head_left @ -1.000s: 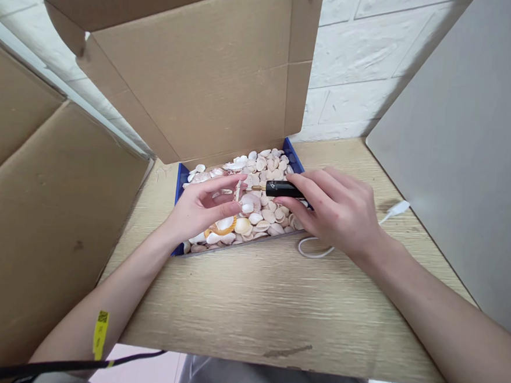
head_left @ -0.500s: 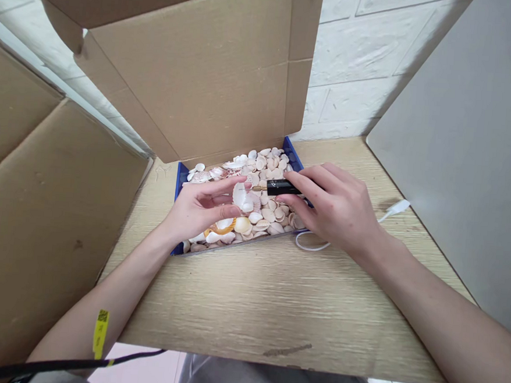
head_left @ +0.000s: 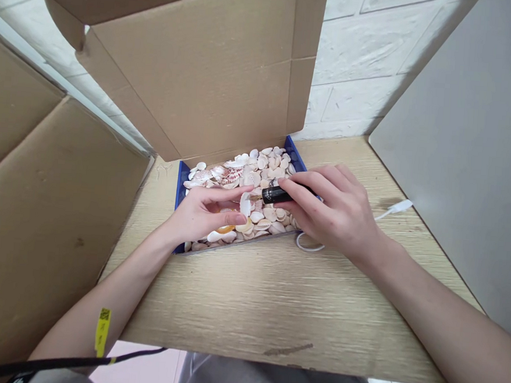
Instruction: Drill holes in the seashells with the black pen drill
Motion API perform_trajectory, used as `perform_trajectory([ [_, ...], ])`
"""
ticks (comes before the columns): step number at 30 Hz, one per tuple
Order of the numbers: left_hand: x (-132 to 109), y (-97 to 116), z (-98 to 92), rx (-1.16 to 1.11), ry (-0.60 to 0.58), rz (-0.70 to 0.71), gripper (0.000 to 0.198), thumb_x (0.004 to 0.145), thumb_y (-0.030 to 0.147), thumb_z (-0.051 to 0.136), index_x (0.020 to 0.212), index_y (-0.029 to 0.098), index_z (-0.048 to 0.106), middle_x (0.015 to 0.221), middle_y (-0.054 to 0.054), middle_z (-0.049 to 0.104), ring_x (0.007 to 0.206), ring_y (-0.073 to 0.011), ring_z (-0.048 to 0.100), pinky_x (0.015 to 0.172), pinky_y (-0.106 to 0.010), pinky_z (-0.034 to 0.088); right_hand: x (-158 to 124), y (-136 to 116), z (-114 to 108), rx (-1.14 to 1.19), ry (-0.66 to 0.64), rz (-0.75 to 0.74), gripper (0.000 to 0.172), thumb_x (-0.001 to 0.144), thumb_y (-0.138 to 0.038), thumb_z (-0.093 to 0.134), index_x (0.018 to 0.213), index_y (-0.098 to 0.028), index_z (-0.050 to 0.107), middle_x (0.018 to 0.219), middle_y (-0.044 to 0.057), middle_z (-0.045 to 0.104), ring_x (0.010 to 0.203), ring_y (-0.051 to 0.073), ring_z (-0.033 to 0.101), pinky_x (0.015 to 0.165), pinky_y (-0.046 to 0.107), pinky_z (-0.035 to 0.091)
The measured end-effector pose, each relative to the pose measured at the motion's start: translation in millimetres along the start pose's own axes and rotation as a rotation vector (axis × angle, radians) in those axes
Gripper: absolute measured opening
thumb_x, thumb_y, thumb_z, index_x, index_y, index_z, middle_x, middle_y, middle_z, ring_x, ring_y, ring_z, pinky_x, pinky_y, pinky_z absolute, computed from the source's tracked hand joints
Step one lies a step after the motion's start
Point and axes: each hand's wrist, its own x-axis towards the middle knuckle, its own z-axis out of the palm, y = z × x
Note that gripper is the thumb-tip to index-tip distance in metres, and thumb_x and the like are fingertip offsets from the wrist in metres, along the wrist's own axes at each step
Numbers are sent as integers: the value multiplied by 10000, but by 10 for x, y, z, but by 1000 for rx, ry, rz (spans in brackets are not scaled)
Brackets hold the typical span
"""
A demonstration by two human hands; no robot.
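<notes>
Between the thumb and fingers of my left hand a white seashell is held on edge. My right hand grips a black pen-shaped rotary drill, its brass-coloured tip pointing left at the shell; whether the tip touches the shell I cannot tell. Both hands are over a shallow box with blue sides, filled with many loose seashells. Partly behind my left thumb, an orange cord lies on the shells.
The box's cardboard lid stands raised against the white brick wall. Another cardboard panel is at left, a grey panel at right. A white cable lies on the wooden table. A black cord crosses the lower left.
My left hand has turned the shell more edge-on and shifted slightly right. The drill in my right hand has tilted and come nearer the shell, its tip a little lower.
</notes>
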Motion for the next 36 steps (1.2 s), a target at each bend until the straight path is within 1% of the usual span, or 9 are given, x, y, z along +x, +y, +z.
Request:
perform_trajectory([
  [3,5,-21,-3,20,20,28,518,622,240,795,1123,236,666,903,-44,751,711,-178,677,576,-259,550,-15,-38,31,28,-57,42,247,892,-362,523,1008,-149,573,840,44,671,720,152,571,611,278,383],
  [6,6,-17,6,28,29,63,510,615,231,802,1108,242,671,1032,-61,727,862,-220,690,740,-330,574,-29,-90,51,57,-122,68,292,914,-405,472,941,-142,596,697,12,624,597,117,533,522,254,316],
  [10,1,13,25,-18,38,114,507,609,217,809,1096,259,672,1165,-61,667,1013,-263,657,866,-396,549,-28,-125,43,62,-124,108,301,905,-427,483,923,-150,600,703,6,616,605,114,544,508,254,292],
  [14,-2,22,-6,-12,13,117,463,662,264,780,1111,273,667,1149,-56,676,1063,-284,633,870,-404,544,-11,-134,25,56,-120,121,294,899,-434,490,932,-161,593,711,4,605,612,114,539,506,255,285],
  [19,0,26,-63,125,25,225,234,784,295,675,1013,298,721,1090,-22,708,1115,-233,606,1017,-364,436,10,-154,20,66,-88,87,291,884,-419,520,945,-143,590,726,12,583,641,123,531,532,255,323],
  [22,-5,59,-41,122,43,205,243,764,264,696,1004,295,722,1098,-12,706,1127,-229,595,1014,-371,443,19,-160,22,62,-66,75,301,881,-401,528,978,-122,589,730,19,580,649,127,530,539,254,344],
  [28,-11,103,20,-21,42,110,423,709,250,749,1124,245,664,1225,-56,640,1149,-252,578,952,-377,498,10,-150,35,105,-58,53,276,897,-367,509,992,-121,590,766,35,600,684,132,542,570,251,377],
  [33,-8,86,19,-33,29,38,390,711,263,745,1095,242,679,1204,-58,653,1107,-255,606,933,-387,513,0,-149,40,88,-45,64,275,893,-372,515,994,-127,588,769,35,605,682,128,538,566,249,372],
  [36,-4,87,18,-28,29,39,348,701,251,749,1045,237,703,1125,-62,694,1028,-248,646,888,-380,538,1,-154,41,80,-50,69,282,887,-374,527,995,-123,595,771,35,607,683,128,543,560,250,364],
])
